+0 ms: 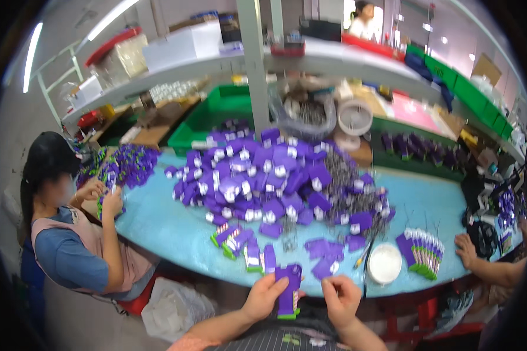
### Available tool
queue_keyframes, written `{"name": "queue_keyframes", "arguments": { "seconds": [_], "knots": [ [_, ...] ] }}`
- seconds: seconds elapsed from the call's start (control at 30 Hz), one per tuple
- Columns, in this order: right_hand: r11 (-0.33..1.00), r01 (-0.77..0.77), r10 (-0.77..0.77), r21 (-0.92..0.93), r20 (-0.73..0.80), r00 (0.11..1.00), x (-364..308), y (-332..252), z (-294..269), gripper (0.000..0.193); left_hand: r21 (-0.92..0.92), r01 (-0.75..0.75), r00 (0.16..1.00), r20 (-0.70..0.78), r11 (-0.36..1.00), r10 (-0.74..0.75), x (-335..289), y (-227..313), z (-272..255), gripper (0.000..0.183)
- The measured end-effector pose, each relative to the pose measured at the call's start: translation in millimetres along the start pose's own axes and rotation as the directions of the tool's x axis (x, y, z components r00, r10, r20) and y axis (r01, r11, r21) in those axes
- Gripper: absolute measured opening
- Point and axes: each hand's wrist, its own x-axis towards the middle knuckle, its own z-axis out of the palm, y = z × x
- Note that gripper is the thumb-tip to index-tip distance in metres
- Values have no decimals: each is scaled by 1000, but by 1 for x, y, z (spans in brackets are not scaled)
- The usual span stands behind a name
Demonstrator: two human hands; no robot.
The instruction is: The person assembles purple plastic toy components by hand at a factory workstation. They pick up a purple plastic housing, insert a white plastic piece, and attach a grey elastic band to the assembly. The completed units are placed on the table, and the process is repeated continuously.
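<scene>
My left hand (264,297) is closed on the edge of a purple card (288,286) with a green lower end, held upright in front of me at the table's near edge. To its right, my right hand (342,299) is raised with thumb and forefinger pinched together; whatever it holds is too small to make out. Just beyond the hands lie several flat purple pieces (323,250). On the left, several purple-and-green cards (234,241) rest in an overlapping row. A fanned stack of similar cards (423,255) lies to the right, beside a round white tub (385,263).
A big heap of purple pieces with white tags (246,169) covers the middle of the blue table (152,213), with tangled dark wires (342,175) at its right. A person (76,234) works at the left; another person's arm (492,266) reaches in from the right. A white fan (355,120) stands behind.
</scene>
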Motion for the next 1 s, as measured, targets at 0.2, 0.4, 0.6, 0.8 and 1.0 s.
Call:
{"name": "queue_keyframes", "arguments": {
  "seconds": [0.2,0.4,0.6,0.8,1.0],
  "knots": [
    [936,282,-257,-213,138,957,20,-21,12,6,-13,-69,994,88,998,70,-9,1,9,29],
    [918,275,-231,-286,177,957,22,-13,18,6,19,-64,992,112,998,62,-7,-3,5,31],
    [929,189,-144,-319,159,977,18,-1,19,7,64,-8,995,101,998,1,-6,-3,2,31],
    [848,275,-229,-454,155,961,18,-2,19,11,235,-184,983,63,954,174,-6,-16,6,31],
    [882,191,-159,-431,109,981,13,-5,15,11,642,-280,955,108,714,277,-9,-13,8,32]
  ]
}}
